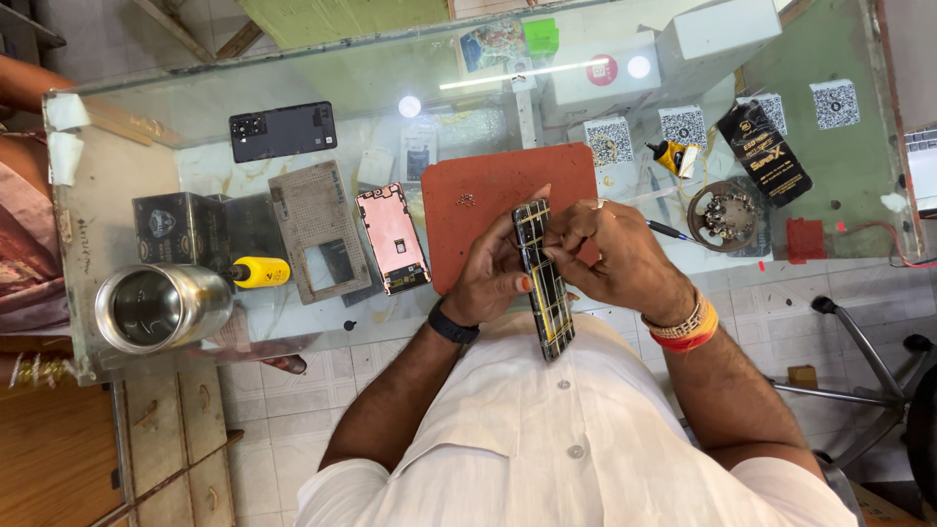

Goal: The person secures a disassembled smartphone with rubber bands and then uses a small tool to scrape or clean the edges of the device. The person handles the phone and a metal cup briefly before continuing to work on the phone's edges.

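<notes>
Head view, centre frame: my left hand (495,278) clasps the opened black phone chassis with yellow strips (544,280), long axis running top to bottom; my right hand (615,262) pinches at its upper end.

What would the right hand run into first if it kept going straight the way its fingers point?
Probably the opened black phone with yellow strips: the right hand points at it, fingertips already touching near its top end.

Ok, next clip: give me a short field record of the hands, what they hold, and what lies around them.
left hand: grips the opened phone from its left side
right hand: fingers pinch at the phone's upper part
phone: held on edge above the counter's near rim, insides showing
work surface: glass counter with a red mat
left of mat: pink phone frame, yellow-handled tool, steel cup
far left: black phone
right: round dish of small parts
</notes>
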Demonstrator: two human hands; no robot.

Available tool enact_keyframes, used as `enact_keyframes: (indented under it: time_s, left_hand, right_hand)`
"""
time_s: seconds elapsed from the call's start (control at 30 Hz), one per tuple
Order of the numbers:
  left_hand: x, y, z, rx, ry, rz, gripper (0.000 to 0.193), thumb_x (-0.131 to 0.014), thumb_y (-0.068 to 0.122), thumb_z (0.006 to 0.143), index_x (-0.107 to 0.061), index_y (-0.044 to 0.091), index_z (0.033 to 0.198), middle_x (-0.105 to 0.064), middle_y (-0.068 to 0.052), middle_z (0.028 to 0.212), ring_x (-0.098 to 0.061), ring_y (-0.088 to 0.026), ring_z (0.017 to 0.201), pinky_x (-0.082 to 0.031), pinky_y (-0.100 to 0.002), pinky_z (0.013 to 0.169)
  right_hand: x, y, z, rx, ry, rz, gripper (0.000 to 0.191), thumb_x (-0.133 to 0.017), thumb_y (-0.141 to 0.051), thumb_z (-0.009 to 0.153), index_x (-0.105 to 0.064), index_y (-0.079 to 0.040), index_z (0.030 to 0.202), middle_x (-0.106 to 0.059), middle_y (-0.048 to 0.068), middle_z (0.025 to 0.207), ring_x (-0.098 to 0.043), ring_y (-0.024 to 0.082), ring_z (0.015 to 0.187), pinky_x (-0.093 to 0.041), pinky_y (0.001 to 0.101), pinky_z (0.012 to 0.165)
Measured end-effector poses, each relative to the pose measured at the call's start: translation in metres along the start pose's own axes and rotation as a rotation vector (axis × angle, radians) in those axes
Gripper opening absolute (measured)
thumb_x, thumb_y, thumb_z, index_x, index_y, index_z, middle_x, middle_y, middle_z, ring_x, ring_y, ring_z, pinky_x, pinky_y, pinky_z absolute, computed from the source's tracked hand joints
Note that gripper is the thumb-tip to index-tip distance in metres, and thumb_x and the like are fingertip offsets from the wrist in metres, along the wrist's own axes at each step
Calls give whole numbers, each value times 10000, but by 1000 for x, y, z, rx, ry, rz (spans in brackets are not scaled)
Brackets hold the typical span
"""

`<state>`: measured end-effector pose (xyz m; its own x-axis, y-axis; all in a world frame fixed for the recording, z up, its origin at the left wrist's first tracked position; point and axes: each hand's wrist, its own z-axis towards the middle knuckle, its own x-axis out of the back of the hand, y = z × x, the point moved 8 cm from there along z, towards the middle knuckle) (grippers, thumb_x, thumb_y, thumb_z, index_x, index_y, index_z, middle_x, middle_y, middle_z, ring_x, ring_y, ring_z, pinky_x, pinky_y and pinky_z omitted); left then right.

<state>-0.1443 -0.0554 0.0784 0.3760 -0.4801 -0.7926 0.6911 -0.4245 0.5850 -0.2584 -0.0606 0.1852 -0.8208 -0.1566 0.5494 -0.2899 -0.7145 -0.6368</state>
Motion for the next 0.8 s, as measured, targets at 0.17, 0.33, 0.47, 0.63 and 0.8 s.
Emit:
enact_keyframes:
  time_s: [0.17, 0.33, 0.47, 0.63, 0.8]
  left_hand:
    - [0, -2, -2, -11, 4, -32, 1100, -865, 243, 908, -132, 60, 1708, -530, -132, 1465, -605, -291, 1320, -611, -613, 1001]
    - [-1, -2, -1, -9, 0, -61, 1073, -850, 224, 922, -134, 63, 1705, -539, -126, 1452, -613, -284, 1295, -612, -615, 982]
    - [-1, -1, -1, -7, 17, -57, 1036, -832, 208, 899, -151, 54, 1664, -530, -95, 1462, -603, -250, 1322, -613, -564, 1015]
    - [5, 6, -1, -59, 97, 46, 950, -754, 105, 931, -195, 54, 1697, -582, -116, 1386, -630, -241, 1266, -594, -455, 1083]
    - [25, 3, 4, -27, 317, 429, 924, -717, 30, 893, -207, 38, 1664, -628, -117, 1175, -674, -188, 1050, -618, -375, 903]
  right_hand:
    - [-5, 6, -4, -30, 37, 43, 390, -771, 36, 887, -420, -98, 993, -677, 100, 958, -694, 235, 799, -528, 349, 664]
    - [-7, 14, -10, -59, 91, 73, 360, -753, 39, 893, -429, -96, 971, -660, 98, 954, -680, 217, 778, -522, 330, 660]
    - [-7, 18, -10, -84, 118, 60, 336, -778, 19, 890, -474, -81, 991, -671, 114, 964, -692, 233, 807, -522, 336, 681]
    - [2, 17, -7, -167, 152, 59, 232, -787, 22, 911, -604, -56, 1032, -723, 98, 987, -728, 225, 862, -548, 322, 739]
    - [8, 9, -1, -133, 184, -25, 204, -808, 18, 877, -725, -35, 1055, -740, 119, 1094, -747, 245, 971, -570, 328, 828]
